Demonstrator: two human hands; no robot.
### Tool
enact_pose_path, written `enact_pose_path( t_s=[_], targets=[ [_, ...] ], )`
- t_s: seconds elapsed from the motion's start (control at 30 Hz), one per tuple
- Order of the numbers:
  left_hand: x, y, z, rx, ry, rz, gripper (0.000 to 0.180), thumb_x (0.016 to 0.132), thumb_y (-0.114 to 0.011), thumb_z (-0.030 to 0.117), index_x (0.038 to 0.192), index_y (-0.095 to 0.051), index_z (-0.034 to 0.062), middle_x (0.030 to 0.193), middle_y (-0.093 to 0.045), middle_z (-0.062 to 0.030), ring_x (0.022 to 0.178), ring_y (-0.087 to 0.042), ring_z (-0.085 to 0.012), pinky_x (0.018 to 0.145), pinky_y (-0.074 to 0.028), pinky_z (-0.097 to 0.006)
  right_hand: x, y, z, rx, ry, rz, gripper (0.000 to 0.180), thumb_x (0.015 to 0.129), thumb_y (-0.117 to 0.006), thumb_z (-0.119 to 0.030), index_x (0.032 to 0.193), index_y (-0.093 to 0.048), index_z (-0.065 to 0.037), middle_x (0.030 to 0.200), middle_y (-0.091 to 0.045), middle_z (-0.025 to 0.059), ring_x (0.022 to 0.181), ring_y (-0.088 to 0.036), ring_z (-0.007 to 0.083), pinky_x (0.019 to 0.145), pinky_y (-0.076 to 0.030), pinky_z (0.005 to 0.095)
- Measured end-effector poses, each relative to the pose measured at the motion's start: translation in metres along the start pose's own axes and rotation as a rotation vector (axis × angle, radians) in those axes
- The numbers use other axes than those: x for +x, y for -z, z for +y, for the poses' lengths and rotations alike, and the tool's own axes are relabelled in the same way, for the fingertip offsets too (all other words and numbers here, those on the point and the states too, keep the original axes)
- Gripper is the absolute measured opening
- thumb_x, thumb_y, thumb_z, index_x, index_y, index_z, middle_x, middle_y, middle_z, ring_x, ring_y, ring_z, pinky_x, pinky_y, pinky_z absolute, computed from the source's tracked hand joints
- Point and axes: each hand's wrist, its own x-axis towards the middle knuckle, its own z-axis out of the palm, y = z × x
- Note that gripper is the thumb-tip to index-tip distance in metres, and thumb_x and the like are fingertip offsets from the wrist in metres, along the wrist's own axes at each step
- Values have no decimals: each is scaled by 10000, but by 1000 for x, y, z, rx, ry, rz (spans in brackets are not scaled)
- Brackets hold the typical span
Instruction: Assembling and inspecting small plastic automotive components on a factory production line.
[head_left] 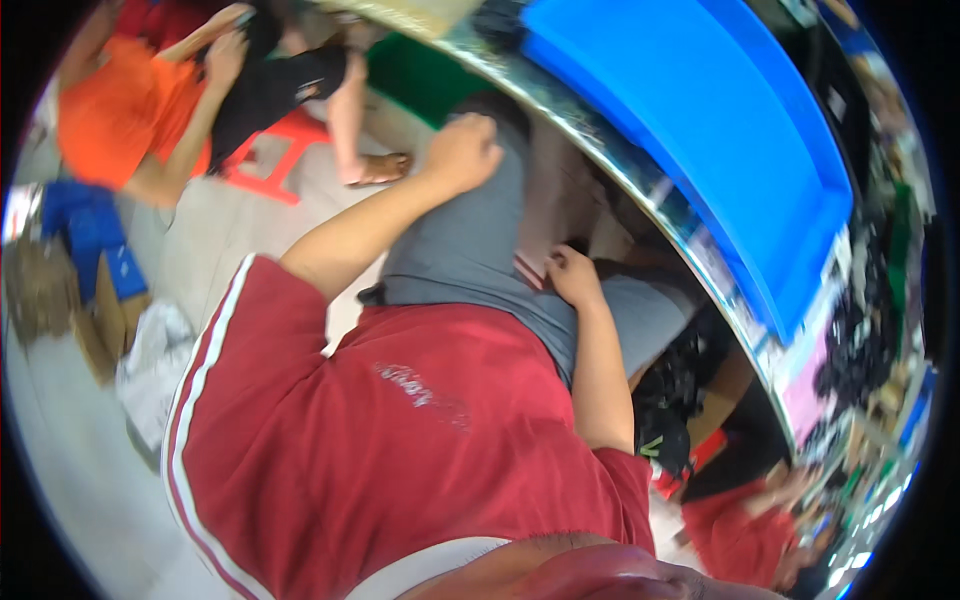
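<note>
While our left hand (462,150) rests fisted on the knee (490,110), our right hand (572,275) pinches grey shorts (470,240); tug gently.

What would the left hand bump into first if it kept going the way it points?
Probably the shiny metal table edge just past the left hand, which rests fisted on the grey-trousered knee. Depth is hard to judge.

I see bench (640,175) edge as shiny metal, reflective. Blue bin (700,120): smooth glossy plastic. Grey trousers (470,240) matt soft cloth under my hands. Red shirt (400,430) matt knit. Stool (275,150): red plastic. Floor (70,450) smooth, pale.
</note>
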Motion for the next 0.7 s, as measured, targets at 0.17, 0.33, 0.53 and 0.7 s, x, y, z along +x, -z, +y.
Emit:
enact_pose_path(
  t_s=[0.17,0.33,0.53,0.7],
  targets=[
    [-9,-11,-24,-12,-16,-12,320,866,-655,220,1123,-697,34,1165,-696,-199,1089,-661,-406,927,-541,-480,-1,4,-3,-97,29,-34,458,852,-699,-304,1204,-720,-11,1079,-731,264,1029,-706,423,920,-564,469],
    [-8,-7,-16,-40,-53,-4,118,909,-591,183,918,-567,68,935,-617,-148,873,-623,-397,749,-491,-497,-3,6,-1,-126,-31,-42,476,906,-659,-364,1240,-710,-29,1152,-727,237,1125,-677,405,995,-531,456],
    [0,-14,-13,14,-82,-21,132,916,-578,192,918,-557,62,944,-617,-152,883,-615,-415,758,-489,-499,-9,11,-9,-80,-80,-29,481,915,-646,-354,1264,-703,-28,1192,-717,237,1153,-666,401,1025,-515,450],
    [1,-12,-2,-7,-117,29,128,917,-578,152,894,-546,30,877,-591,-176,835,-606,-406,741,-486,-490,-7,8,-6,-96,-59,-20,469,915,-643,-347,1252,-706,-26,1167,-721,244,1126,-675,405,1007,-523,461]
  ],
)
